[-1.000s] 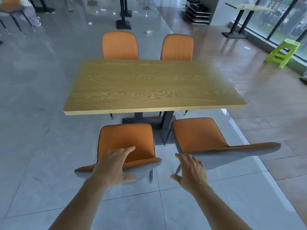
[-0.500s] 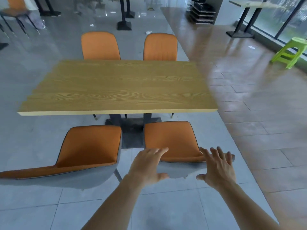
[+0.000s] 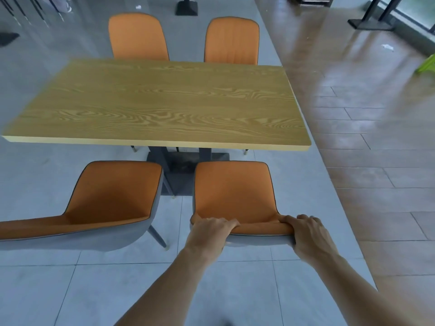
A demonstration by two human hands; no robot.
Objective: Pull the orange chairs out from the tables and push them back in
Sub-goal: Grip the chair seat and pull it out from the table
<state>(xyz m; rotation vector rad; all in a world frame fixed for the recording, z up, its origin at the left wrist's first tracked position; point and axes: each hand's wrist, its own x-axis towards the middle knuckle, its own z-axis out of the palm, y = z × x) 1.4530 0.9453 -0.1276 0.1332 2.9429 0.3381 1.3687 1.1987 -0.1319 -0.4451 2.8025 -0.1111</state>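
Observation:
A wooden table stands in front of me with an orange chair at each of its four places. The near right chair is pulled out from the table, its seat fully in view. My left hand grips the left part of its backrest top and my right hand grips the right corner. The near left chair also stands out from the table, untouched. Behind the far edge I see only the backrests of the far left chair and far right chair.
The table's dark pedestal base sits between the two near chairs. Grey tiles lie under me, brown wood-look flooring to the right. Another table's black base stands at the back, more black legs far right, and a green stool at the right edge.
I shifted from the near left chair to the near right one. Both hands went from open above its backrest to closed on the backrest top.

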